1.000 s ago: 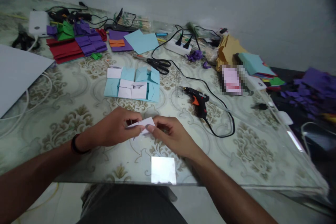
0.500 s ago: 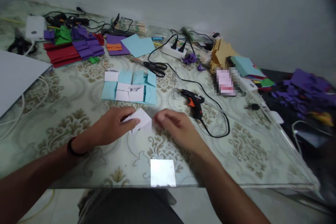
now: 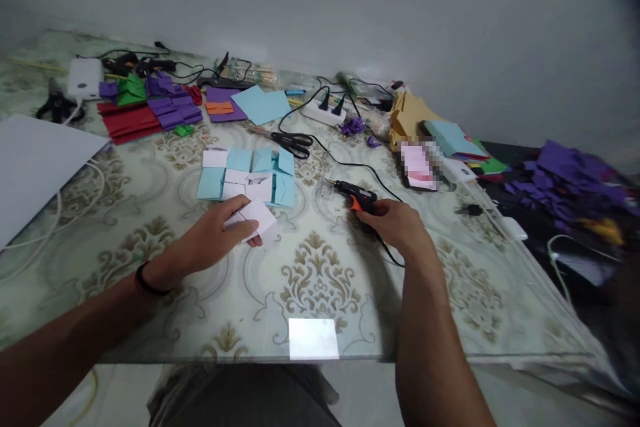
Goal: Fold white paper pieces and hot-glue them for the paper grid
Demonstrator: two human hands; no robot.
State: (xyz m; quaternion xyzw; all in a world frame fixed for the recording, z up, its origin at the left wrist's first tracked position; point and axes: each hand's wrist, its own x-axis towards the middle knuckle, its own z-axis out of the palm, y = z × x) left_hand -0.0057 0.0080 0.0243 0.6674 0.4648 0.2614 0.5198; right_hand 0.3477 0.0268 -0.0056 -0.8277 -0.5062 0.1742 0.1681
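Observation:
A folded white paper piece (image 3: 261, 219) is pinched between the thumb and fingers of my left hand (image 3: 220, 233). My right hand (image 3: 397, 223) is closed round the handle of a black glue gun (image 3: 356, 192) with an orange trigger. Its nozzle points to the upper left, and a black cord trails from it. Just beyond my left hand lies a panel of light blue and white folded paper squares (image 3: 214, 181). Black-handled scissors (image 3: 295, 143) rest behind that panel.
Red folded papers (image 3: 127, 121) and purple folded papers (image 3: 175, 110) lie at the back left. A white power strip (image 3: 323, 112) with two plugs sits at the back. A large white sheet (image 3: 45, 160) covers the left side. Purple scraps (image 3: 565, 180) are heaped at the right.
My right hand has moved right, away from the white paper, and taken hold of the glue gun by its handle. My left hand still holds the paper, now slightly further left.

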